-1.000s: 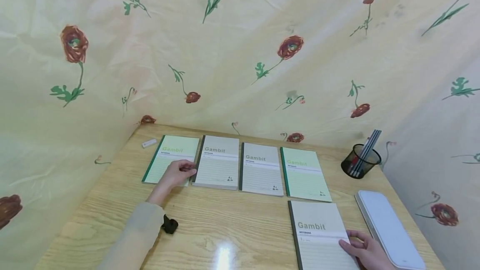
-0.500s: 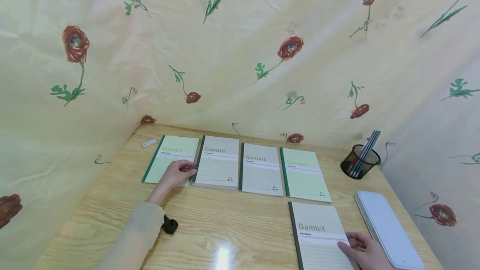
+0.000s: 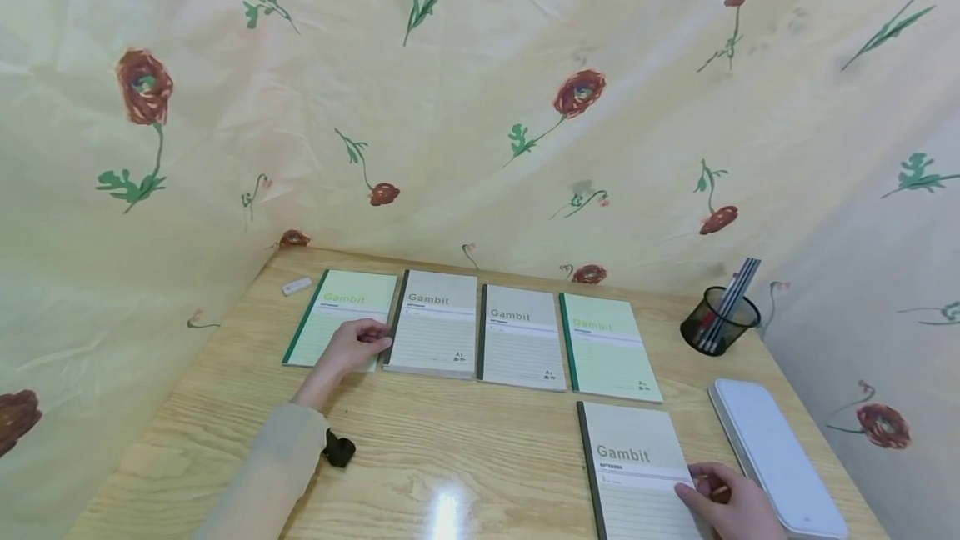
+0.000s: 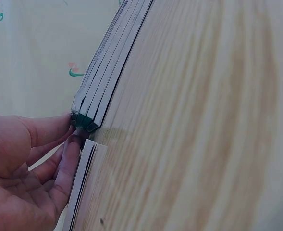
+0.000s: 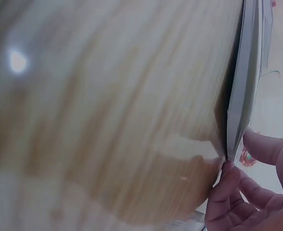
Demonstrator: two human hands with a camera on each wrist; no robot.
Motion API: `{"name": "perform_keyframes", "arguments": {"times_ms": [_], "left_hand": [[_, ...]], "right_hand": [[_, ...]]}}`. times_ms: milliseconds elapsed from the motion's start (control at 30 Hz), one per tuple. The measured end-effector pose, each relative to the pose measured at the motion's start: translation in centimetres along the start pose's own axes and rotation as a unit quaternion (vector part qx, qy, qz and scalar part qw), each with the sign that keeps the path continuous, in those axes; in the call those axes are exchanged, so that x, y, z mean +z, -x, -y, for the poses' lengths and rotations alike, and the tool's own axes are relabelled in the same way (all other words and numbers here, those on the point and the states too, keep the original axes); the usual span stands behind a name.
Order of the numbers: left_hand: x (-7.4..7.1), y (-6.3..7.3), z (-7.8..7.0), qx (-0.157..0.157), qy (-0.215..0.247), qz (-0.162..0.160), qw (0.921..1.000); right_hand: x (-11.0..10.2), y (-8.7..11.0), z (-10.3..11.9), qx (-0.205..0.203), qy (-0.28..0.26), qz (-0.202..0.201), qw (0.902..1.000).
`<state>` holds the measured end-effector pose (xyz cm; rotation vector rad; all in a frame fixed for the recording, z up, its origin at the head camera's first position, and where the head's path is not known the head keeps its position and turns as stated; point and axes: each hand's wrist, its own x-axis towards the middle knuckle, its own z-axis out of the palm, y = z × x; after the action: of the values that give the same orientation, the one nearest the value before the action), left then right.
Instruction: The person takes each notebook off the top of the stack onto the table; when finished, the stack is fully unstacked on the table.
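Note:
Beside the grey Gambit notebooks (image 3: 442, 315), my left hand (image 3: 351, 348) reaches across a green notebook (image 3: 356, 286). In the left wrist view, its thumb and a finger pinch the spine end of the notebook stack (image 4: 105, 72), which shows several layers. At the front right, my right hand (image 3: 731, 502) grips the right edge of another grey notebook (image 3: 637, 440), thumb on top and fingers curled at its underside. The right wrist view shows this notebook's edge (image 5: 239, 96) between thumb and fingers, close over the table.
A thinner-looking grey notebook (image 3: 521, 340) and a second green one (image 3: 611, 348) continue the back row. Right of them stand a black mesh pen cup (image 3: 712, 344) with pencils and a white case (image 3: 780, 457). A white eraser-like block (image 3: 297, 286) lies at the back left.

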<state>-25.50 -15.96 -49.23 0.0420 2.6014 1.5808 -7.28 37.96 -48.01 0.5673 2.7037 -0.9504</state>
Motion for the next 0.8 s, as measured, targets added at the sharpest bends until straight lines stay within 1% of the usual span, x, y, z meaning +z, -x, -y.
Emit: {"name": "perform_keyframes", "arguments": {"times_ms": [133,267,467,667,800], "left_hand": [[0.0,0.0,0.0,0.003,0.000,-0.003,1.0000],[0.0,0.1,-0.1,0.003,0.000,-0.003,1.0000],[0.0,0.3,-0.3,-0.004,-0.005,0.000,1.0000],[0.0,0.2,-0.2,0.000,-0.004,-0.001,1.0000],[0.0,0.2,-0.2,0.002,-0.002,-0.002,1.0000]], "right_hand": [[-0.1,0.2,0.2,0.007,-0.011,0.007,0.9999],[-0.3,0.3,0.4,0.005,-0.013,0.010,0.9999],[-0.7,-0.1,0.8,-0.016,0.013,-0.002,0.9998],[-1.1,-0.4,1.9,-0.035,0.027,-0.023,0.9988],[-1.5,-0.4,3.2,-0.067,0.039,-0.038,0.9962]]}}
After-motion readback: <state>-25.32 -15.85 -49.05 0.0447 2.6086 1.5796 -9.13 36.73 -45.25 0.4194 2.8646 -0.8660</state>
